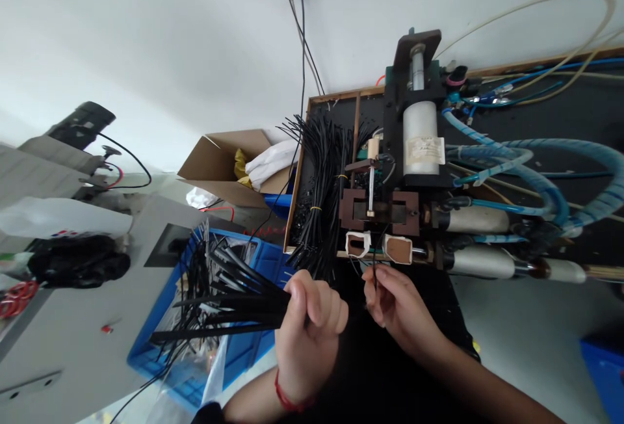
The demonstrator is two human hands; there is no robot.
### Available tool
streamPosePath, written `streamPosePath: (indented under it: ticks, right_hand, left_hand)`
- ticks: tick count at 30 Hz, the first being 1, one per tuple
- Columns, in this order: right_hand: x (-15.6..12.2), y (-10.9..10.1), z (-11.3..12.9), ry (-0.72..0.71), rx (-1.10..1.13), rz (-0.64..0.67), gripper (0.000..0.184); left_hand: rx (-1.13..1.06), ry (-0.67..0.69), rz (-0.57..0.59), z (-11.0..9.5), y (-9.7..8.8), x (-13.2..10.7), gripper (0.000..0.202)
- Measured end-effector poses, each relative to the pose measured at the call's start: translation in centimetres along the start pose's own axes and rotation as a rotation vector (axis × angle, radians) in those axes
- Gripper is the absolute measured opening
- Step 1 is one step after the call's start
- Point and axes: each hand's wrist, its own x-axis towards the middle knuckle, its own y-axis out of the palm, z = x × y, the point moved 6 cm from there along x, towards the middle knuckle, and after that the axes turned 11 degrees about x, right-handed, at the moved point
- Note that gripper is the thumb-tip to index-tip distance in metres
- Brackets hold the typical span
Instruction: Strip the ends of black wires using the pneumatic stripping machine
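My left hand is closed round a bundle of black cables, whose loose ends fan out to the left. A red cord circles that wrist. With thumb and fingertips, my right hand pinches a thin black cable that runs upward in front of a pneumatic machine. Two white-edged pads of the machine sit just above those fingers, one on each side of the cable. Whether the cable touches either pad I cannot tell.
Tied bundles of black cables lie in a wood-edged tray left of the machine. A blue crate with more cables stands at lower left, below an open cardboard box. Blue air hoses loop at right. Black power cords hang from the wall.
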Motion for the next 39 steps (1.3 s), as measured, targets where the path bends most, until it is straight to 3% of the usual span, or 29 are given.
streamPosePath:
  ticks: [5,11,14,19,25,32,39]
  right_hand:
    - [-0.1,0.3,-0.1,-0.033,-0.040,0.019,0.034]
    - [-0.2,-0.2,0.9,-0.217,-0.139,-0.004,0.031]
    - [-0.3,-0.2,1.1,-0.239,-0.196,0.019,0.031]
    - [0.2,0.3,0.4,-0.103,-0.205,0.060,0.042]
    - [0.8,1.5,-0.9,0.156,0.007,0.175,0.045]
    - [0.9,1.8,-1.2,0.212,0.079,0.267,0.050]
    - [1.0,1.4,-1.2,0.248,0.121,0.287,0.059]
  left_hand:
    - [0.004,-0.036,0.016,0.3,-0.1,0.0,0.047]
    - [-0.004,-0.079,0.049,1.2,-0.1,-0.4,0.047]
    - [-0.003,-0.088,0.086,1.5,0.1,-0.4,0.046]
    - [0.001,-0.094,0.136,1.9,0.6,-0.2,0.047]
    - [-0.001,-0.104,0.203,2.3,1.2,0.0,0.045]
    - [0.026,-0.091,0.213,2.2,1.4,0.3,0.046]
    - [0.082,-0.061,0.305,2.9,1.4,-0.3,0.046]
